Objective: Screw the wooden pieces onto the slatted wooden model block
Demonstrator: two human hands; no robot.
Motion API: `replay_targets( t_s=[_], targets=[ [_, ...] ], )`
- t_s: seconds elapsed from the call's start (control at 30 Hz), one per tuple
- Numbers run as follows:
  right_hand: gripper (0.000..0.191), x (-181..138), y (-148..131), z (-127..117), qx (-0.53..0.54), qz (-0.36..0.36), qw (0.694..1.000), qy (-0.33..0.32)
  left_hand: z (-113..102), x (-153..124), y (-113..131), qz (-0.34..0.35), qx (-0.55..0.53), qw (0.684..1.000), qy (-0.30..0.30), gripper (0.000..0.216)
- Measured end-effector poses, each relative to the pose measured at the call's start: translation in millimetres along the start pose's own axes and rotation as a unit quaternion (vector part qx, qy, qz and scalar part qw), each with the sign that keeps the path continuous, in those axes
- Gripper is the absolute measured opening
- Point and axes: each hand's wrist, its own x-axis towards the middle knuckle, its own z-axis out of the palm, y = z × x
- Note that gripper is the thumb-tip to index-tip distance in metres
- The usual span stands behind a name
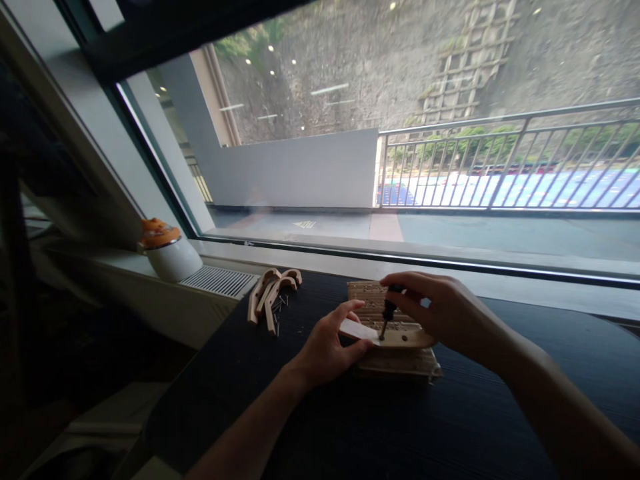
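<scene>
My right hand (440, 303) is closed round the black handle of a screwdriver (389, 309), which points down and slightly left. Its tip meets a curved wooden piece (415, 339) near one of two dark holes. My left hand (333, 343) pinches the left end of that piece between thumb and fingers, where a pale, flat stretch (357, 329) shows; I cannot tell whether it is bare wood or a separate strip. Beneath the wooden piece lies a pad of corrugated cardboard (400, 365), its upper part pitted with small holes.
Several curved wooden pieces (273, 300) lie at the table's back left, with loose screws (280, 310) beside them. The dark table (240, 387) stands against a window sill. A white container with an orange top (173, 253) is on the ledge, next to a vent grille (220, 281).
</scene>
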Motion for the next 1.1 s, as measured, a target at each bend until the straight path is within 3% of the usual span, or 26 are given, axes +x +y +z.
replay_targets(
  t_s=[0.2,0.4,0.63,0.87,1.1],
  targets=[
    [0.029,-0.4,-0.6,3.0,-0.091,-0.032,0.995,0.011,0.8,0.7,1.1,-0.002,-0.001,1.000,0.001,0.056],
    [0.037,-2.4,-1.8,-2.0,-0.029,-0.043,0.998,-0.037,0.6,1.2,-0.4,-0.002,-0.001,1.000,-0.001,0.056],
    [0.032,-1.6,5.9,-2.4,0.010,-0.032,0.999,-0.014,0.1,0.6,-1.8,0.006,-0.002,1.000,0.004,0.056],
    [0.022,-0.9,-2.3,-1.7,-0.033,-0.029,0.999,0.025,0.7,0.5,1.2,-0.005,-0.003,1.000,0.001,0.056],
    [0.028,-3.4,-18.2,-5.2,0.060,-0.069,0.995,-0.027,0.2,1.1,5.4,-0.010,-0.003,1.000,0.000,0.054]
  ],
)
